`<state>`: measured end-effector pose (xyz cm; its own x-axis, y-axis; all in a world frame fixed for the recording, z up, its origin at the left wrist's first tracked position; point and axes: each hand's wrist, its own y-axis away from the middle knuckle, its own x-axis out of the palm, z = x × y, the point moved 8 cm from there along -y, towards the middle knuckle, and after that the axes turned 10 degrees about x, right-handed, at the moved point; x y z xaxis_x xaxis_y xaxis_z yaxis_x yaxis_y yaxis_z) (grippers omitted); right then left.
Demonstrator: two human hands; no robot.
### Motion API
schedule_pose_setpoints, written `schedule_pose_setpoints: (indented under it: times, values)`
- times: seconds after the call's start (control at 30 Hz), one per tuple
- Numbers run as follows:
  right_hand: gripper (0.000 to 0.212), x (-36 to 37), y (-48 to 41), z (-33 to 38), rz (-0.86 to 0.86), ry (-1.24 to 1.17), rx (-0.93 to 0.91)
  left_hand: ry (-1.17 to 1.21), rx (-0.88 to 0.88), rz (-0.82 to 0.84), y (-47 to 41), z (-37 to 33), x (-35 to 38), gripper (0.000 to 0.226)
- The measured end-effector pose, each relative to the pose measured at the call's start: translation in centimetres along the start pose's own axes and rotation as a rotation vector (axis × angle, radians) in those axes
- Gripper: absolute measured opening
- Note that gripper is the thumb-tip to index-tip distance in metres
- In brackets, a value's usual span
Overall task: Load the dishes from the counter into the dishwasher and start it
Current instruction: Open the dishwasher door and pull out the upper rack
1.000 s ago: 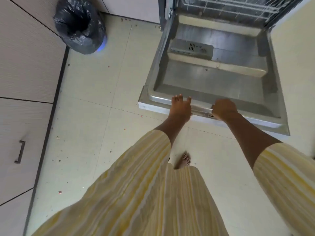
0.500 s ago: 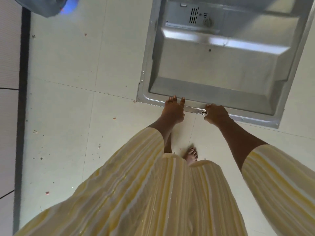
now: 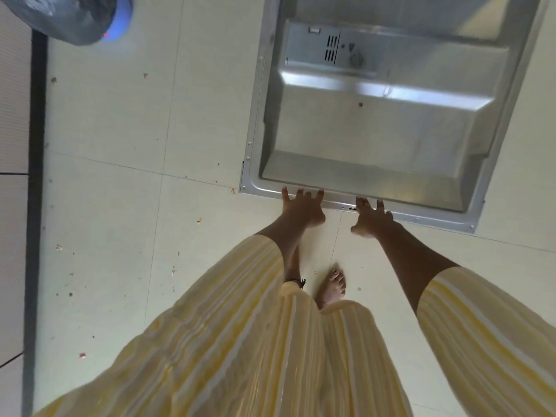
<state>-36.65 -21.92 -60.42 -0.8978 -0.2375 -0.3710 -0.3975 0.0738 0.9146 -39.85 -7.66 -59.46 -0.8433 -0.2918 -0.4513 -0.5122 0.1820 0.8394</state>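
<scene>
Coach: Your left hand (image 3: 302,207) is open, with the fingers straight and fanned. Its tips sit on the front rim of the dishwasher door (image 3: 376,139), and nothing is gripped. Your right hand (image 3: 373,219) is open in the same way, just beside it on that rim.

Spotter: Both hands are left of the rim's middle, so the load is uneven. Slide your right hand further along so the door is carried evenly.

Coach: The door lies dropped open, its steel inner face up and the detergent dispenser (image 3: 328,49) at the far end. I judge you're handling the door, not loading. I can't tell whether it's fully down.

Spotter: Press with your flat pads and let the hinge take the weight. Don't drop it.

Coach: Both your arms reach forward and down, nearly straight, with the striped sleeves ending at the forearm. You're bent well over.

Spotter: Your bare foot (image 3: 332,287) stands on the floor (image 3: 120,130) just short of the rim, so keep your toes back. The bagged bin (image 3: 60,19) is well apart, off to the left.

Coach: No dishes, racks or surface are in view, so the loading comes later.
</scene>
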Motion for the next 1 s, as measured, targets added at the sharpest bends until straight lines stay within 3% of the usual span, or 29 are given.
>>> schedule_pose_setpoints:
  times: [0.13, 0.37, 0.7, 0.87, 1.0]
  values:
    - [0.077, -5.2, 6.2, 0.0, -0.109, -0.077, -0.04, -0.003, 0.064, -0.154, 5.4, -2.7, -6.6, 0.067]
    - [0.072, -22.1, 16.2, -2.9, -0.355, -0.234, -0.021, -0.124, 0.13, -0.433, 13.0, -8.0, -24.6, 0.053]
    - [0.081, -45.3, 19.5, -6.7, -0.709, -0.303, -0.062, -0.235, 0.259, -0.953, 15.8, -13.4, -51.7, 0.057]
    - [0.084, -55.9, 19.1, -8.4, -0.828, -0.299, -0.059, -0.273, 0.227, -0.996, 14.6, -15.6, -61.9, 0.064]
    - [0.085, -61.5, 17.5, -8.8, -0.852, -0.279, -0.047, -0.312, 0.16, -0.954, 12.4, -15.4, -65.9, 0.068]
